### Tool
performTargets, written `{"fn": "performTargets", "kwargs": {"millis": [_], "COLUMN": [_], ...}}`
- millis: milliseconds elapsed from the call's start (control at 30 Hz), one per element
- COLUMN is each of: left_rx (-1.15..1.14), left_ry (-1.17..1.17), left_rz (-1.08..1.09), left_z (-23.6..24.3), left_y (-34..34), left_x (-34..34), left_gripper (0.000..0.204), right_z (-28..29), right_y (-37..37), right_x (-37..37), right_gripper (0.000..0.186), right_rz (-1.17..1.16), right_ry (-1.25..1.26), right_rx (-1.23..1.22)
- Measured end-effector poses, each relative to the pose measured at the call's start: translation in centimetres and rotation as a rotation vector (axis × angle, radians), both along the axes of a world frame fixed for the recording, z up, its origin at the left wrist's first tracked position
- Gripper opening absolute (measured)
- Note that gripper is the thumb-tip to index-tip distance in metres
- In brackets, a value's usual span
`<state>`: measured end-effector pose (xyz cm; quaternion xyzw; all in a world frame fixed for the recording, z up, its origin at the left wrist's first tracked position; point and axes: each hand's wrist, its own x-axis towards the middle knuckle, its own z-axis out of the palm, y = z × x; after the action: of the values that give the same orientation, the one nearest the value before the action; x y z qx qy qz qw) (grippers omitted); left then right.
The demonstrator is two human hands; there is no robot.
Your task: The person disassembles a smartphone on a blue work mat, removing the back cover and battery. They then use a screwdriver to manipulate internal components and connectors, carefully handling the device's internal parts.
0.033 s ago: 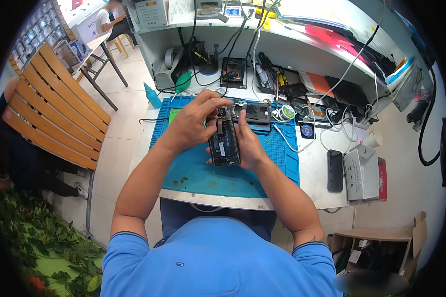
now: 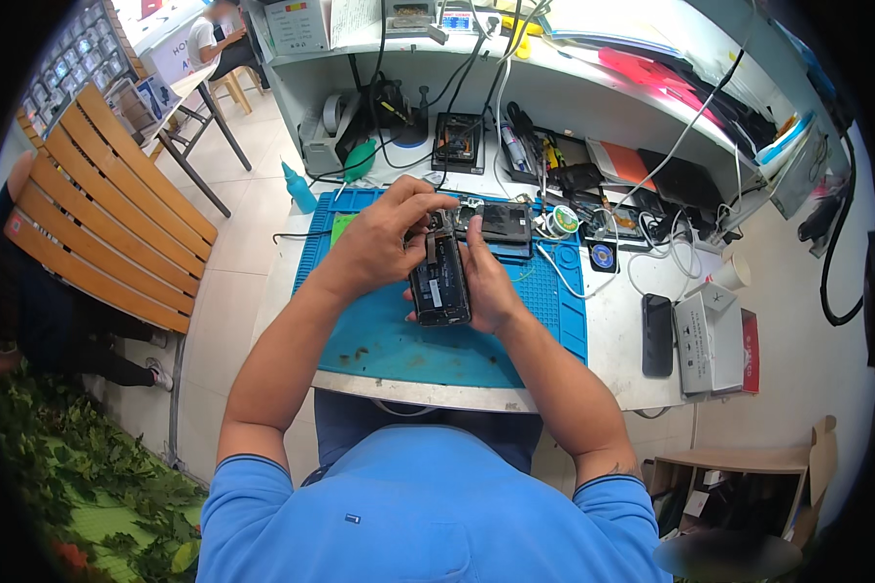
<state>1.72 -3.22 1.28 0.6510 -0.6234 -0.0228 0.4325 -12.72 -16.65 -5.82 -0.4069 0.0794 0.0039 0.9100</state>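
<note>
An opened smartphone (image 2: 441, 287), its dark battery and inner parts bare, is tilted above a blue work mat (image 2: 389, 355). My right hand (image 2: 491, 282) grips it from the right side, thumb along its edge and fingers behind. My left hand (image 2: 379, 238) bends over the phone's upper end with thumb and fingers pinched together. Whatever sits between those fingertips is hidden. Just beyond the right hand lies another opened phone part (image 2: 506, 222) on the mat. A bit of bright green (image 2: 340, 228) shows beside the left wrist.
A teal bottle (image 2: 298, 189) and green blower bulb (image 2: 361, 158) stand at the back left. Solder spool (image 2: 561, 222), white cables and tools crowd the back right. A dark phone (image 2: 657, 335) lies beside an open box (image 2: 710, 340). A shelf (image 2: 593, 73) overhangs the rear.
</note>
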Motion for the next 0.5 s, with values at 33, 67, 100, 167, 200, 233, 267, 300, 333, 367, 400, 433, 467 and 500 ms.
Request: {"fn": "performTargets", "kwargs": {"millis": [33,67,100,167,200,233,267,300,333,367,400,433,467,500], "left_rx": [0.0,0.001,0.001,0.006,0.008,0.016,0.023,0.031,0.03,0.029,0.028,0.029,0.03,0.031], "left_ry": [-0.016,-0.032,-0.048,-0.052,-0.053,-0.052,-0.05,-0.049,-0.064,-0.08,-0.095,-0.111,-0.127,-0.143], "left_rz": [0.001,0.003,0.004,0.004,0.003,0.0,-0.004,-0.009,-0.007,-0.006,-0.004,-0.003,-0.002,0.0], "left_z": [-0.08,-0.19,-0.26,-0.25,-0.24,-0.32,-0.4,-0.47,-0.43,-0.37,-0.32,-0.33,-0.33,-0.33], "left_y": [-0.13,-0.26,-0.34,-0.22,-0.17,-0.21,-0.26,-0.31,-0.28,-0.27,-0.25,-0.25,-0.23,-0.21], "left_x": [-0.06,-0.11,-0.13,-0.12,-0.12,-0.16,-0.2,-0.24,-0.3,-0.39,-0.45,-0.4,-0.32,-0.23], "left_gripper": [0.058,0.058,0.058,0.058,0.058,0.058,0.058,0.058,0.058,0.058,0.058,0.058,0.057,0.057], "right_z": [-0.01,-0.02,-0.02,-0.08,-0.15,-0.29,-0.4,-0.42,-0.33,-0.23,-0.13,-0.03,0.04,0.09], "right_y": [0.04,0.06,0.05,0.14,0.13,0.08,0.04,0.03,0.08,0.15,0.25,0.34,0.39,0.4], "right_x": [-0.04,-0.06,-0.05,0.01,0.03,0.01,-0.03,-0.08,-0.09,-0.11,-0.12,-0.07,-0.05,-0.06], "right_gripper": [0.093,0.092,0.091,0.09,0.092,0.094,0.096,0.095,0.095,0.095,0.093,0.091,0.09,0.091], "right_rz": [-0.001,-0.002,-0.005,-0.007,-0.009,-0.014,-0.019,-0.02,-0.017,-0.015,-0.015,-0.015,-0.016,-0.018], "right_ry": [0.001,0.002,0.006,0.012,0.016,0.022,0.029,0.035,0.041,0.046,0.051,0.058,0.064,0.06], "right_rx": [-0.012,-0.024,-0.026,-0.026,-0.032,-0.038,-0.044,-0.05,-0.056,-0.061,-0.065,-0.069,-0.073,-0.098]}}
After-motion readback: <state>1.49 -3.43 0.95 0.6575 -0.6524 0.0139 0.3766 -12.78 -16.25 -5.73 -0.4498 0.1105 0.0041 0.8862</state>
